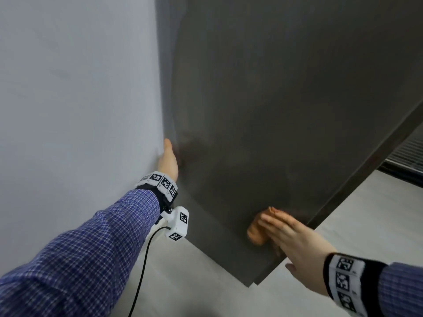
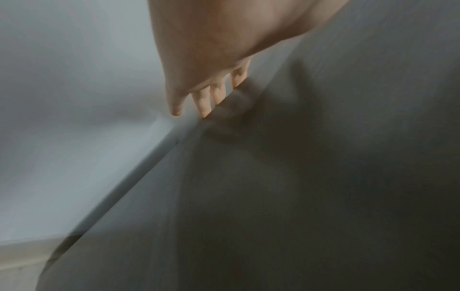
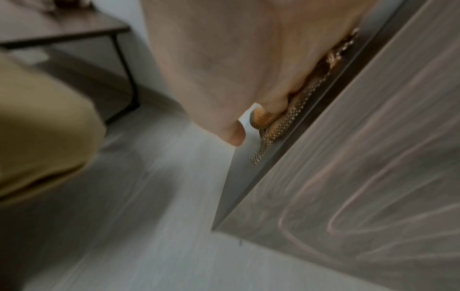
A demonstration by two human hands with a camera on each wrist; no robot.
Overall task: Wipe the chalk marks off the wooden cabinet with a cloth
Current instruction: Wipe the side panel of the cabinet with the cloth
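The dark wooden cabinet (image 1: 274, 110) fills the head view, its side panel facing me and blurred; I make out no chalk marks on it. My right hand (image 1: 288, 234) lies flat low on the panel near its front corner and presses an orange cloth (image 1: 255, 233) against the wood. In the right wrist view the textured cloth (image 3: 278, 126) sticks out from under the palm along the cabinet (image 3: 361, 177) edge. My left hand (image 1: 169, 159) rests on the panel's rear edge by the wall, with straight fingers (image 2: 202, 102) touching the cabinet (image 2: 298, 196).
A pale wall (image 1: 80, 88) meets the cabinet on the left. Light floor (image 1: 206, 282) lies below, and a black cable (image 1: 142, 259) hangs from my left wrist. A dark slatted grille (image 1: 407, 154) is at far right. A dark-framed table (image 3: 74, 29) and my khaki trouser leg (image 3: 42, 118) show behind.
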